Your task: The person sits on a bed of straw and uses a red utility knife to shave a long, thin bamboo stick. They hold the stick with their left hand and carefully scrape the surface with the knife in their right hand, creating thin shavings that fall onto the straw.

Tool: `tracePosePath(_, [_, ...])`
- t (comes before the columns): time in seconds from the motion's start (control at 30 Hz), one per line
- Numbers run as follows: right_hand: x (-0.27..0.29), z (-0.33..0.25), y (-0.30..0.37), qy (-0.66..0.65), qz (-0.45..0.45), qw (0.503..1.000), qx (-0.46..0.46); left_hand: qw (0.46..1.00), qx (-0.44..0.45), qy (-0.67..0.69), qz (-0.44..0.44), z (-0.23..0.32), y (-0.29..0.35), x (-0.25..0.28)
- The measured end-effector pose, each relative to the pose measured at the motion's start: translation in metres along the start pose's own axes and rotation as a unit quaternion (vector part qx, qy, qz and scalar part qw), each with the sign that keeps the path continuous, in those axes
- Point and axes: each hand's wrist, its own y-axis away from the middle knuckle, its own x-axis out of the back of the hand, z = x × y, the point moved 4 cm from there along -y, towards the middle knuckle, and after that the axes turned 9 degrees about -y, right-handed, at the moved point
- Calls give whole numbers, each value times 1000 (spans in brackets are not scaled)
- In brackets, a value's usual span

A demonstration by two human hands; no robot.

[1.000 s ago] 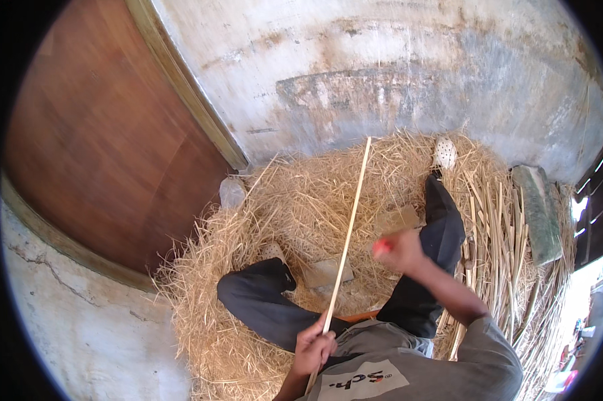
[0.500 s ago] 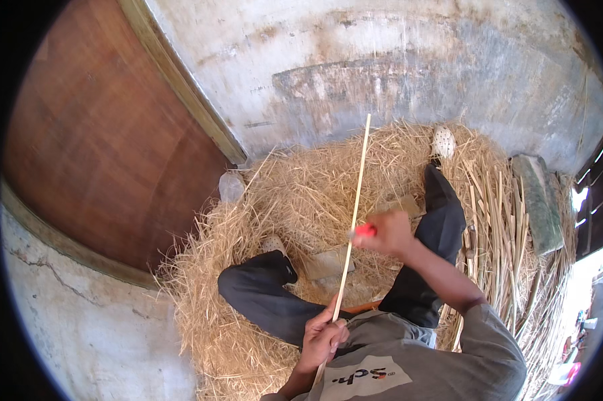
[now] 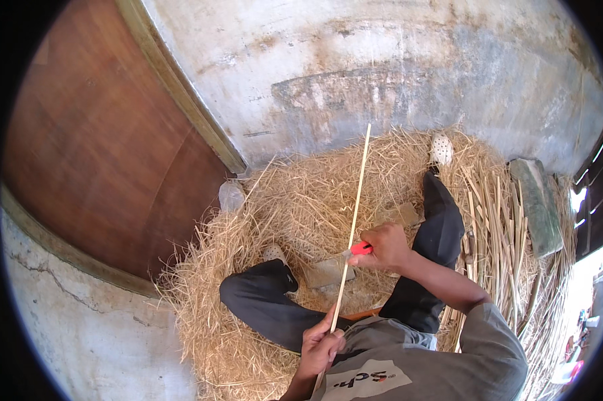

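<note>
A long, thin, pale strip that looks like split bamboo (image 3: 361, 180) rises from my lap, tilted slightly to the right at its far end. Its lower part is gripped in my left hand (image 3: 320, 347), fingers closed round it close to my shirt. My right hand (image 3: 389, 246) is wrapped round a red-handled knife (image 3: 361, 248). The short blade lies against the strip about midway along, at its right side. A small pale curl of shaving (image 3: 345, 210) shows beside the strip.
Straw-like shavings (image 3: 308, 180) cover the ground around my bent legs. Bundled split sticks (image 3: 502, 227) lie at the right, next to a greenish stone slab (image 3: 536, 207). A flat block (image 3: 328, 273) sits between my legs. A clear plastic bag (image 3: 231, 196) rests near the brown door (image 3: 114, 134).
My right hand has drawn the knife along the strip toward me, a little nearer my left hand. The left hand keeps its hold. The pale curl now shows.
</note>
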Motion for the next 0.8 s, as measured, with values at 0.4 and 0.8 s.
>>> tracePosePath(0.4, [20, 43, -26, 22, -10, 993, -118, 993, -2, -118, -29, -4, 17, 4])
tracePosePath(0.8, [40, 112, -45, 100, -11, 985, -140, 957, -8, -281, -66, -11, 33, 13])
